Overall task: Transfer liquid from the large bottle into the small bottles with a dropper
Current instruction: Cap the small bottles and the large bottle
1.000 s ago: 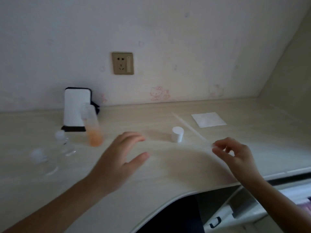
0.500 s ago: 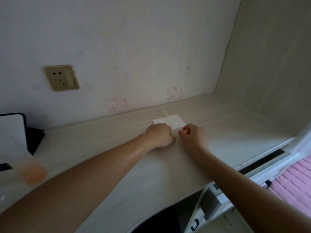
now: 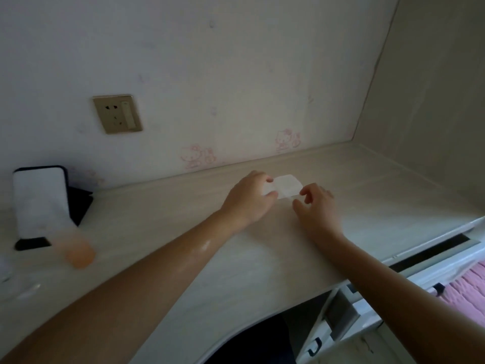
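My left hand (image 3: 249,199) pinches the left edge of a small white square sheet (image 3: 288,185) far out on the desk. My right hand (image 3: 316,206) has curled fingers, and its index tip and thumb close on the sheet's right corner. The large bottle (image 3: 78,252), holding orange liquid, stands blurred at the left. Two small clear bottles (image 3: 29,287) show faintly at the left edge. I do not see the dropper, and the white cap is not in view.
A phone on a black stand (image 3: 39,200) leans just behind the large bottle. The pale desk (image 3: 262,258) meets the wall behind and a side panel at the right. Its curved front edge runs below my arms. A wall socket (image 3: 116,114) sits above.
Both hands went from hovering over the desk to the white sheet and took hold of it. My view swung right, then partly back, so the bottles sit at the left.
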